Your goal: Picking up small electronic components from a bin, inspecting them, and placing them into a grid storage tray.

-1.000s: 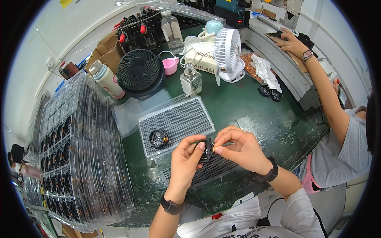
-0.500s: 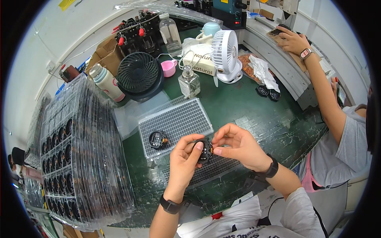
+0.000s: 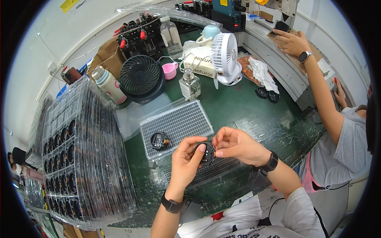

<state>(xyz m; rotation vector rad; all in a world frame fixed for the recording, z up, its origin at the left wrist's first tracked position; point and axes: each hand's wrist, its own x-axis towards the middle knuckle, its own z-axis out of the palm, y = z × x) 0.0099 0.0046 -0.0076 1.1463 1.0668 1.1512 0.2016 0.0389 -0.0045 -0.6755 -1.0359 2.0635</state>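
Note:
My left hand point(image 3: 184, 162) grips a black round-to-octagonal device housing point(image 3: 206, 154), like a watch case, with the thumb lying across its face. At the housing's right edge, my right hand point(image 3: 244, 148) pinches a small orange tab point(image 3: 215, 153) between thumb and forefinger; its other fingers are curled. A similar black housing point(image 3: 159, 141), also with an orange tab, lies face up on a pale tray point(image 3: 182, 119) filled with rows of small dark parts. Below my hands lies a second tray point(image 3: 214, 171) of such parts, partly covered by them.
Clear plastic trays point(image 3: 99, 166) of black round parts stand stacked at left. Farther back are a black fan point(image 3: 142, 77), a white fan point(image 3: 224, 53), a glass bottle point(image 3: 190, 85) and a pink cup point(image 3: 170, 70). A co-worker's hand point(image 3: 293, 43) is at a machine on the right.
The view has shifted slightly. Both my hands keep their grip on the housing and its tab, with the housing turned a little. The co-worker's hand at the machine has changed position.

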